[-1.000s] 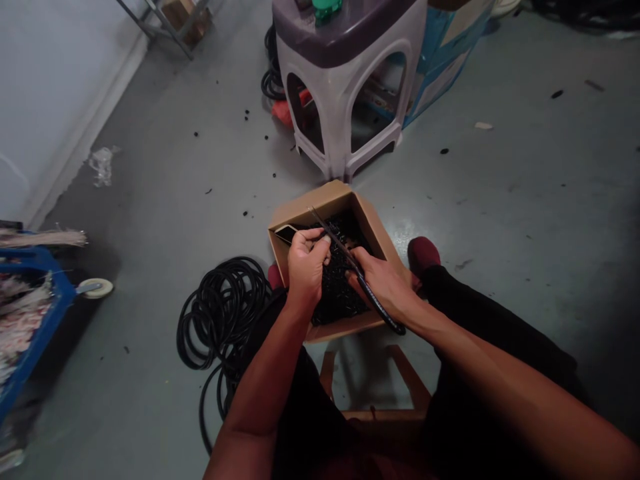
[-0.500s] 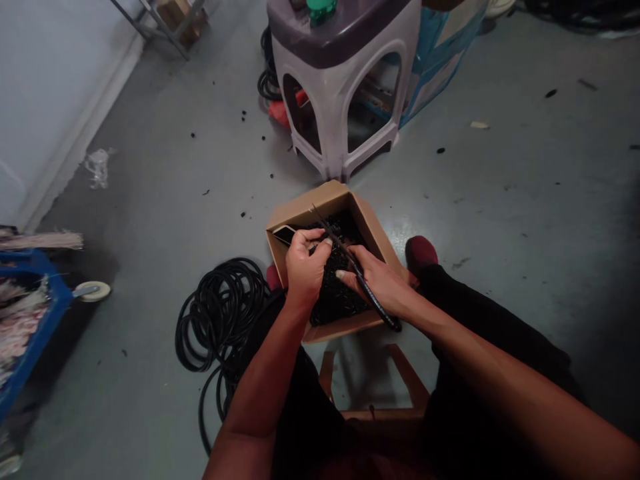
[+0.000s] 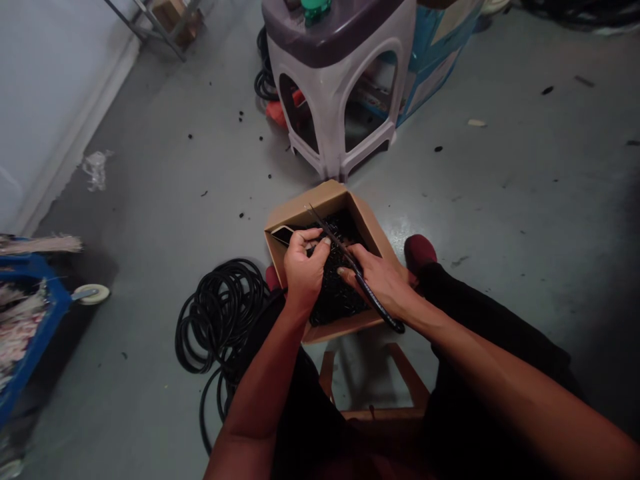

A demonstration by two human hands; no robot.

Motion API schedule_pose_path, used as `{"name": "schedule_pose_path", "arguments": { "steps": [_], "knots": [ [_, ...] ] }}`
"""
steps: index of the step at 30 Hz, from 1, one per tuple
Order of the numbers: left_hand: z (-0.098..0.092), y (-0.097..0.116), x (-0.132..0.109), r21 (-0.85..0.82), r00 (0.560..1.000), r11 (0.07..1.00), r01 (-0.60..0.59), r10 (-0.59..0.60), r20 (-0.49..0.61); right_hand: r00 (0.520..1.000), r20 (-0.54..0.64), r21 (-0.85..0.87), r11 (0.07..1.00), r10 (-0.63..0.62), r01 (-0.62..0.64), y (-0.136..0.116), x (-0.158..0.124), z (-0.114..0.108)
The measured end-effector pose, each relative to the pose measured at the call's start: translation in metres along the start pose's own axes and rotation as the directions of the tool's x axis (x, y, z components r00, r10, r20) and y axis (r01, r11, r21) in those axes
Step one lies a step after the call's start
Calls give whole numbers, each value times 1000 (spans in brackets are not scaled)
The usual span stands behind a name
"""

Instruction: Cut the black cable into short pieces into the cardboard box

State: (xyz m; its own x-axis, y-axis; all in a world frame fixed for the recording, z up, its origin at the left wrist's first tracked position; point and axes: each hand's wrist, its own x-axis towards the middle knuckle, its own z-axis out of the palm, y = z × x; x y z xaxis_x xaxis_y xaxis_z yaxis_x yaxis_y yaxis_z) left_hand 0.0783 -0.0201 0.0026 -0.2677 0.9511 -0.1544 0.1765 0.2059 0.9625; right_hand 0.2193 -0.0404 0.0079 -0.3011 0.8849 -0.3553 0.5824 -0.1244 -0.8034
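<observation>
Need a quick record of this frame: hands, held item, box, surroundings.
left hand: pinching cable near its thin end
right hand: gripping the same cable
box: open cardboard, between the feet, holding black scraps
rest: cable coil on floor at left; stool ahead; blue cart far left

R hand (image 3: 377,280) on black cable (image 3: 361,288) — L hand (image 3: 304,267) beside, over carton (image 3: 313,208).

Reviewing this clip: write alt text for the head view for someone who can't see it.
Seen from above, a seated person's left hand and right hand work over a cardboard box of small black pieces, the right hand on a black cable. A black coil lies on the floor, with a plastic stool ahead.
</observation>
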Motion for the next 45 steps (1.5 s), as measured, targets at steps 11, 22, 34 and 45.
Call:
{"name": "schedule_pose_path", "arguments": {
  "steps": [11,22,34,45],
  "knots": [
    [-2,-3,1,-5,999,999,32,-32,-1,999,23,-66,997,29,-27,3,1,2],
    [-5,-6,3,20,999,999,34,-35,11,998,13,-113,992,54,-52,5,1,4],
    [-9,-11,8,52,998,997,56,-58,32,997,24,-158,985,73,-68,14,2,4],
    [-9,-7,10,56,978,992,112,-120,172,996,-63,-135,988,64,-72,12,2,-6]
  ]
}}
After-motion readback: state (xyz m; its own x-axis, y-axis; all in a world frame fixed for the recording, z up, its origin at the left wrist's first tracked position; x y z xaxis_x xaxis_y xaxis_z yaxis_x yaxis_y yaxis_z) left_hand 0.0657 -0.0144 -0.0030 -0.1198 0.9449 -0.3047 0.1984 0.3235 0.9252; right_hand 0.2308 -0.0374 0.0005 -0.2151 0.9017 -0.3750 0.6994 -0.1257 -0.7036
